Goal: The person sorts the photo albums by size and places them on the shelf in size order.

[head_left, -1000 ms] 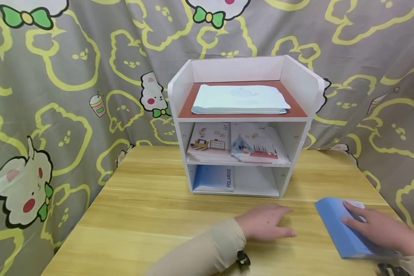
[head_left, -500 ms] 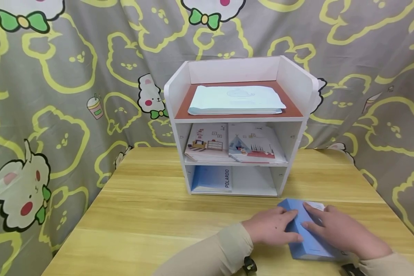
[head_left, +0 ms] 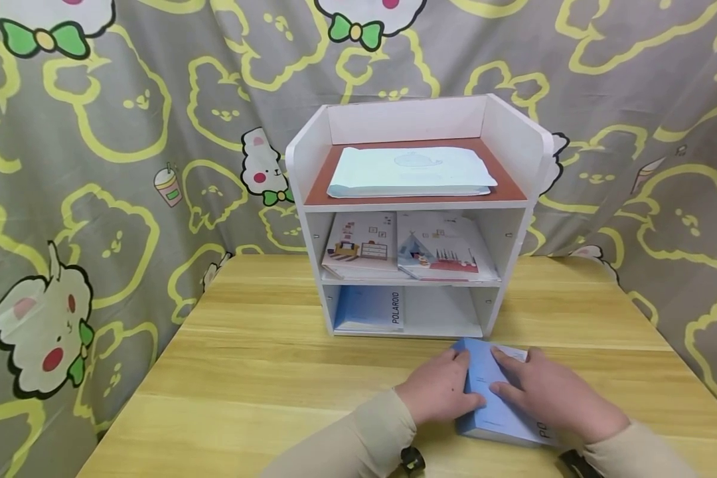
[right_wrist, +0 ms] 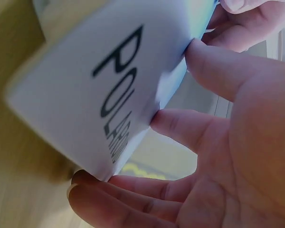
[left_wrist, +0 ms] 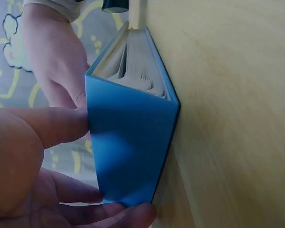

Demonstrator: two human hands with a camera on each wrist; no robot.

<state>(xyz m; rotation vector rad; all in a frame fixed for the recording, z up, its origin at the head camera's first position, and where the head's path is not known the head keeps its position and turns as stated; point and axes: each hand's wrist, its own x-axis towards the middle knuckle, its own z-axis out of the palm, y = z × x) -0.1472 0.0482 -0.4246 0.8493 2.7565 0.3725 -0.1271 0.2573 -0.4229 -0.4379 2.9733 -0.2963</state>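
A blue photo album (head_left: 480, 378) lies on the wooden table in front of the shelf's right side, with POLAROID lettering on its cover. My left hand (head_left: 439, 392) grips the album's spine side, its thumb and fingertips on the blue spine (left_wrist: 128, 142) in the left wrist view. From the right, my right hand (head_left: 561, 398) holds the album, thumb and a finger on the top cover and other fingers at an edge. White page edges show between the covers in the left wrist view. The right wrist view shows the pale lettered cover (right_wrist: 85, 95) close up.
A white three-level shelf (head_left: 496, 312) stands at the table's back. On its bottom level, a similar blue album (head_left: 367, 309) lies at left. Two illustrated books (head_left: 361, 245) lie on the middle level, and a pale whale-print packet (head_left: 415, 172) on top. Patterned curtains surround the table (head_left: 245, 372).
The album has slid left across the table with my right hand on it. My left hand has reached its spine side and now grips it too.
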